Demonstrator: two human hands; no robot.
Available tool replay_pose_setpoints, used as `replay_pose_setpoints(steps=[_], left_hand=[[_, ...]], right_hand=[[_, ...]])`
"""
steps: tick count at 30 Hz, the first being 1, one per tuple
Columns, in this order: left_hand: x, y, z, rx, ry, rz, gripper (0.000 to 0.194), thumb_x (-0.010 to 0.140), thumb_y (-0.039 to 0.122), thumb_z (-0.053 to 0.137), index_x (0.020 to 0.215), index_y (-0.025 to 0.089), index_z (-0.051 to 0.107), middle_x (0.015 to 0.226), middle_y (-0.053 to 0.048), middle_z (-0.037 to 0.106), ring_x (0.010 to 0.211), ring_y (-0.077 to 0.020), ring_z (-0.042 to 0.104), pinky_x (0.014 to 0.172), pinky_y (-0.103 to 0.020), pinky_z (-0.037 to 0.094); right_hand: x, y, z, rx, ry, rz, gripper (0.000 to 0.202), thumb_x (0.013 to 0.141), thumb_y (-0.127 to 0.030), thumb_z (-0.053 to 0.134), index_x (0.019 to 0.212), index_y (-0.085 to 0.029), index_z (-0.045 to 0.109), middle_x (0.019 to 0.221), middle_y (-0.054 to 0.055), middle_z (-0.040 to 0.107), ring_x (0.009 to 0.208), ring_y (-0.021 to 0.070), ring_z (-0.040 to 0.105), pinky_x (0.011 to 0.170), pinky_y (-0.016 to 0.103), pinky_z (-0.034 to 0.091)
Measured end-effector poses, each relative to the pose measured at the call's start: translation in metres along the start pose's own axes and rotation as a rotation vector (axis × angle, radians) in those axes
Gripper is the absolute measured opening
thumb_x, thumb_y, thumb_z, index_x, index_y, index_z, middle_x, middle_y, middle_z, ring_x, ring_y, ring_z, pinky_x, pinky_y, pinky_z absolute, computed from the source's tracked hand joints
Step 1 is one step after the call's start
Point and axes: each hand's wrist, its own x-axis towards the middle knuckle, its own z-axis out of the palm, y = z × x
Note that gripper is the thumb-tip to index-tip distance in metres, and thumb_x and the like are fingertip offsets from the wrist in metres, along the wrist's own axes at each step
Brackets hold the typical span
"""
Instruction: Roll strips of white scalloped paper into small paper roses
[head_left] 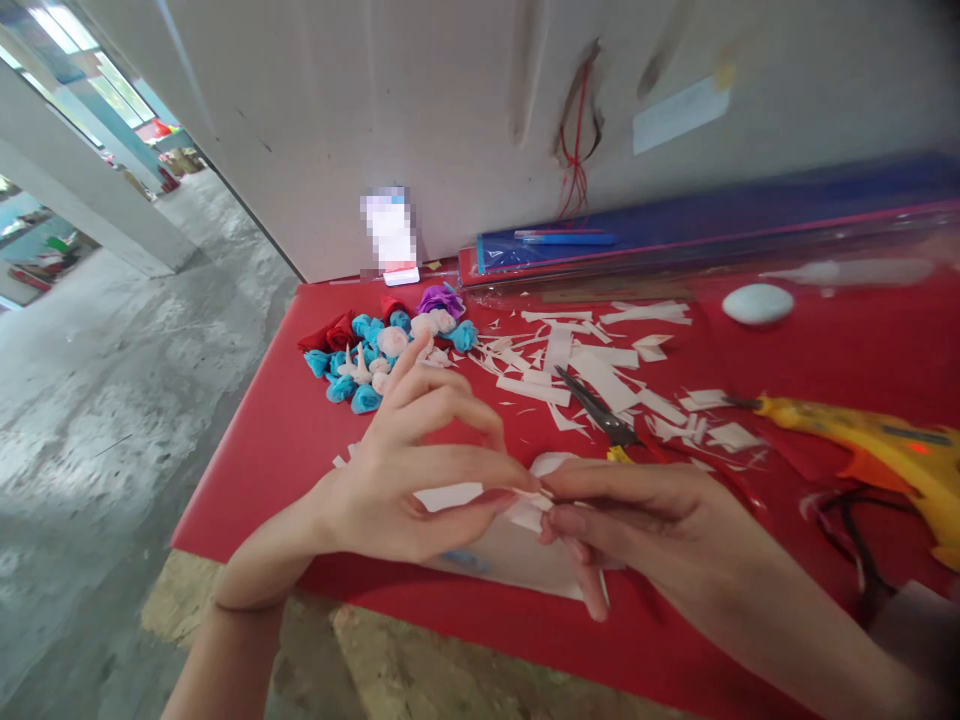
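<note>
Both hands meet over a red table (247, 470). My left hand (427, 470) pinches a small white paper piece (529, 508) between thumb and index finger, its other fingers raised and spread. On the other side, my right hand (660, 530) grips the same piece with thumb and fingertips. Beneath them lies a whitish sheet (517, 565), partly hidden by the hands. Scissors (596, 408) with dark blades rest among white paper strips (600, 375) just beyond my right hand.
Blue, white, red and purple paper flowers (365, 398) cluster at the back left. A yellow glue gun (877, 445) lies at the right with a dark cable. A white egg-shaped object (757, 304), a lit phone (391, 232) and a blue pen (566, 238) are near the wall.
</note>
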Motion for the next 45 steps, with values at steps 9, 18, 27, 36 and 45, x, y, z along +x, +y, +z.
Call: replay_pose_setpoints(steps=[9,18,27,36,45], left_hand=[[0.000,-0.003,-0.004,-0.010,-0.085,0.029,0.005,0.076,0.024,0.065,0.080,0.026,0.064,0.077,0.002,0.062,0.079,-0.0151,0.054,0.109,-0.049,0.027],[0.001,0.001,0.004,-0.062,-0.044,-0.029,0.007,0.073,0.018,0.061,0.073,0.024,0.058,0.074,0.002,0.061,0.077,-0.0141,0.056,0.103,-0.046,0.036],[0.000,0.002,0.006,-0.070,-0.028,-0.046,0.006,0.073,0.019,0.060,0.072,0.024,0.056,0.074,0.002,0.060,0.077,-0.0143,0.055,0.103,-0.048,0.035],[-0.001,0.002,0.007,-0.006,-0.034,-0.023,0.010,0.072,0.017,0.059,0.071,0.026,0.055,0.076,0.003,0.060,0.079,-0.0147,0.055,0.106,-0.049,0.033],[-0.002,0.003,0.011,0.051,0.016,-0.025,0.006,0.074,0.022,0.064,0.075,0.024,0.058,0.077,0.001,0.058,0.077,-0.0151,0.052,0.104,-0.048,0.032]], right_hand=[[-0.001,-0.007,0.002,-0.081,-0.083,0.122,0.013,0.075,-0.023,0.068,0.063,-0.020,0.070,0.051,-0.004,0.061,0.039,0.0067,0.058,0.043,0.014,0.050],[-0.005,-0.004,0.012,-0.096,0.106,0.016,0.005,0.069,-0.026,0.073,0.065,-0.021,0.073,0.055,-0.002,0.063,0.038,0.0073,0.055,0.042,0.016,0.051],[-0.009,0.000,0.015,-0.421,0.234,-0.190,0.016,0.070,-0.039,0.072,0.075,-0.025,0.075,0.064,0.003,0.070,0.034,0.0077,0.049,0.032,0.018,0.046],[-0.009,-0.004,0.019,-0.475,0.338,-0.292,0.010,0.071,-0.037,0.069,0.068,-0.028,0.073,0.069,0.004,0.073,0.059,0.0205,0.067,0.057,0.029,0.059],[-0.009,-0.003,0.019,-0.577,0.373,-0.349,0.012,0.076,-0.033,0.064,0.068,-0.028,0.070,0.063,0.002,0.070,0.055,0.0186,0.065,0.051,0.026,0.057]])
